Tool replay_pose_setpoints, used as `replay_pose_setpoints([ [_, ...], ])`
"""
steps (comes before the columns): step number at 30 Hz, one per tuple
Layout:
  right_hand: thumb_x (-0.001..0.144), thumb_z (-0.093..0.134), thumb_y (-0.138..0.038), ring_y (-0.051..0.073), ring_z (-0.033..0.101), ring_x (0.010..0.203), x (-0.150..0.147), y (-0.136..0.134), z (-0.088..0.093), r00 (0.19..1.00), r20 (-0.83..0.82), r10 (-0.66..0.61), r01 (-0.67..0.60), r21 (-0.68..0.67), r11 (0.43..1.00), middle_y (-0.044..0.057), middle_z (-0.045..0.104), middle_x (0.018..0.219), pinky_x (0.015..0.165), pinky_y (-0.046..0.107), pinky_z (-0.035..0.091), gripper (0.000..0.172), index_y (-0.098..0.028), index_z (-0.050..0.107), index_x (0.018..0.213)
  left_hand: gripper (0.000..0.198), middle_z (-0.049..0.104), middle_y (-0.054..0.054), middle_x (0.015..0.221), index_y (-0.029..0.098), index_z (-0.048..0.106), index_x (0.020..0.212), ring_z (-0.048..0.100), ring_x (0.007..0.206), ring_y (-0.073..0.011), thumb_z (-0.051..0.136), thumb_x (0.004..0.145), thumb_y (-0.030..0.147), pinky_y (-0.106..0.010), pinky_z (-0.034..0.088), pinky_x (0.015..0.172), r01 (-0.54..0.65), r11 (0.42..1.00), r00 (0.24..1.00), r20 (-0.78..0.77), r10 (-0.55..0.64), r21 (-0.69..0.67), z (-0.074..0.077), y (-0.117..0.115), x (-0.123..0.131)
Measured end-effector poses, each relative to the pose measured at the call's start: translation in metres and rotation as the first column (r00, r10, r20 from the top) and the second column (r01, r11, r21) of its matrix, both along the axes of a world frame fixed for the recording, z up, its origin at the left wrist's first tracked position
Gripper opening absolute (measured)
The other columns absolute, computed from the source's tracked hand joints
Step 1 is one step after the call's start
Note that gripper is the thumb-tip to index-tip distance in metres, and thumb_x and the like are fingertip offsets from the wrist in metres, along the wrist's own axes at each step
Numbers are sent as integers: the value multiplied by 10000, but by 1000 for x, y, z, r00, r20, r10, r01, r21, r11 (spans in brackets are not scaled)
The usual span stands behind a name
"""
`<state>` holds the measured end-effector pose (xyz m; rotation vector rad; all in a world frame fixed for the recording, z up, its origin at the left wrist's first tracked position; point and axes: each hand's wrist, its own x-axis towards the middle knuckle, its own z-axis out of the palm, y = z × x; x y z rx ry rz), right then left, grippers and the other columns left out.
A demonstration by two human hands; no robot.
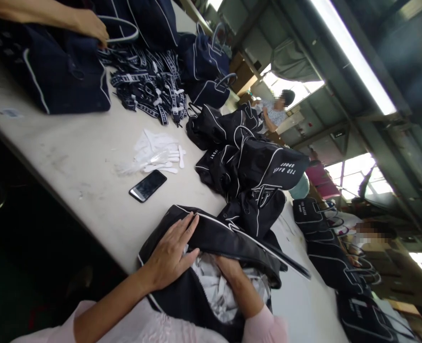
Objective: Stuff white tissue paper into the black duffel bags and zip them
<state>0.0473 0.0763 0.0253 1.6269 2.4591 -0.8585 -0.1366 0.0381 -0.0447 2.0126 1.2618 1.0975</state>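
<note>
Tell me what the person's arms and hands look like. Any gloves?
No gloves: the left hand and right hand are bare, no rings or watch showing. The pale pink fabric sleeves cover the upper arms, leaving both forearms uncovered.

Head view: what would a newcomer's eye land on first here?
First, the left hand pressed flat on a dark bag at the near edge of the table, while the right hand reaches into its opening among white paper stuffing. Mid-table lies a heap of dark bags with white piping, a phone face up to its left. At top left, another person's hand rests on a big navy bag.
</note>
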Motion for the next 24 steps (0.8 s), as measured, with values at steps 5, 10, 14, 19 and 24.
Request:
replay_pose_setpoints([
  [5,908,569,-303,222,548,1246,5,27,14,960,-148,-237,225,-90,970,44,637,1263,1103,435,434,380,-249,613,1282,599,369,-106,1523,161,363,1478,332,1408,-252,407,981,493,-448,263,1196,-10,982,979,197,47,-188,-3,21,-12],
  [10,901,583,-356,224,628,1091,28,-15,55,937,-240,-255,227,-137,964,46,680,1179,1029,401,477,322,-198,679,1165,377,616,-46,1164,227,658,1097,604,1033,-219,533,908,528,-375,490,938,-69,915,938,288,196,-397,0,2,-38],
  [14,911,588,-277,177,649,962,26,-48,77,912,-350,-213,295,199,935,58,714,1022,904,303,512,228,-190,722,1074,295,589,-45,1144,253,700,1043,576,1048,-215,617,849,460,-346,494,891,-38,916,927,327,181,-399,0,-8,-43],
  [19,946,475,-141,121,625,1016,-19,-26,64,906,-338,255,-138,333,933,38,671,1145,853,213,474,299,-208,689,1143,418,625,-84,1059,156,666,1003,605,899,-208,732,717,454,-374,503,873,28,818,858,434,276,-575,-2,-3,-42],
  [24,863,472,-31,150,606,914,-39,-5,42,920,18,391,-388,159,908,53,656,1031,745,246,443,345,-173,677,1101,629,621,-99,1069,119,577,1142,601,940,-211,786,655,457,-396,493,936,4,731,776,463,428,-683,-8,-10,-48],
])
